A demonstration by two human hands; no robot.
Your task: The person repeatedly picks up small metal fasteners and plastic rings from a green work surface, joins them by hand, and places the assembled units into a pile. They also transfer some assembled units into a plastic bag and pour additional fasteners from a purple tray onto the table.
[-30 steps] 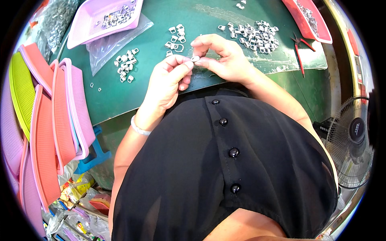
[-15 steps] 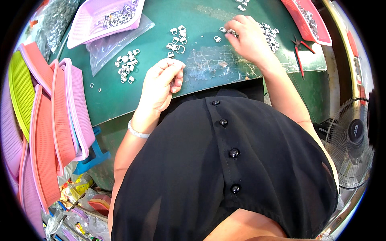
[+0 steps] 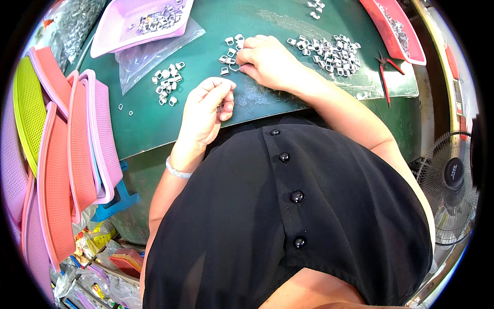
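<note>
Right hand at small silver squarish metal loops on green table, can't tell if grip pinches; left hand curled, grip pressed together.

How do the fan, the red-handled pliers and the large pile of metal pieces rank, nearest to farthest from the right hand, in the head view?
1. Large pile of metal pieces, just to the right of the right hand.
2. Red-handled pliers, farther right, near the edge of the green table.
3. Fan, lower right, beyond the table.
</note>
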